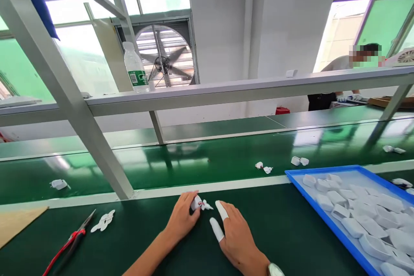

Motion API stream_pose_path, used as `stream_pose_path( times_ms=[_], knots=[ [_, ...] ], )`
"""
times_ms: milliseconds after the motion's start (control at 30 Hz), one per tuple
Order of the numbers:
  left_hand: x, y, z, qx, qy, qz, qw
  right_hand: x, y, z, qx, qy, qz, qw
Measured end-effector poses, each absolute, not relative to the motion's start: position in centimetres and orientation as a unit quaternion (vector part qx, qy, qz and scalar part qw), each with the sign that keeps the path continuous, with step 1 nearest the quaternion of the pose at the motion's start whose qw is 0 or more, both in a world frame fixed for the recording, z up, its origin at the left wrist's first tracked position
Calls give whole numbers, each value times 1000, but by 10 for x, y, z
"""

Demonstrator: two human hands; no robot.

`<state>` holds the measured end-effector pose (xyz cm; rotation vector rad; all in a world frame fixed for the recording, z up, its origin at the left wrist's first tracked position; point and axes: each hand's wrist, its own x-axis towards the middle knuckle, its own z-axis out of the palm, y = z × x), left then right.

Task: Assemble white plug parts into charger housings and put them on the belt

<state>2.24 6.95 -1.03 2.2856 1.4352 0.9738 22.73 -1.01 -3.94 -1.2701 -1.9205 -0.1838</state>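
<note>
Between the thumb and fingers of my left hand point(185, 213) is a small white plastic part with red wire point(198, 202), held low over the dark green bench. A smaller white piece juts from its right side toward my other hand. My right hand point(237, 235) is just to the right, thumb and index finger apart with nothing between them. White finger cots cover those two fingertips, and a watch point(274, 270) is on that wrist. Left of my hands lie flat white plastic pieces point(103, 221) and red-and-black pliers point(71, 239).
A blue tray point(326, 215) full of white plastic shells stands at the right. Several white parts, including one pair point(263, 167), lie on the green conveyor belt point(207, 159). A slanted metal post point(93, 133) rises at left; a bottle point(136, 69) stands on the shelf. Someone point(336, 69) works behind.
</note>
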Motion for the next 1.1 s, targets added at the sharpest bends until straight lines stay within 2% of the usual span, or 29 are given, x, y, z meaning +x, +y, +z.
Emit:
stream_pose_path(
  times_ms=[67, 200, 267, 400, 633, 800, 933, 1100],
  knots=[
    [13, 113, -1, 761, 537, 344, 116, 228, -7, -50, -497, -773, -75, 387],
    [-8, 176, 6, 692, 619, 361, 88, 223, -2, -70, -464, -836, 28, 291],
    [-16, 188, 2, 661, 649, 368, 75, 221, 1, -77, -459, -851, 62, 248],
    [-26, 190, -3, 619, 691, 370, 55, 225, 6, -78, -456, -859, 69, 221],
    [-14, 150, 8, 611, 690, 387, 30, 228, -12, -34, -466, -859, 5, 214],
    [15, 82, -11, 750, 524, 395, 85, 238, -5, -10, -505, -847, -11, 164],
    [9, 41, -19, 793, 464, 372, 132, 292, -1, 12, -603, -785, -37, 138],
    [-9, 25, -26, 779, 462, 404, 128, 403, -18, 42, -750, -644, -84, 128]
  ],
)
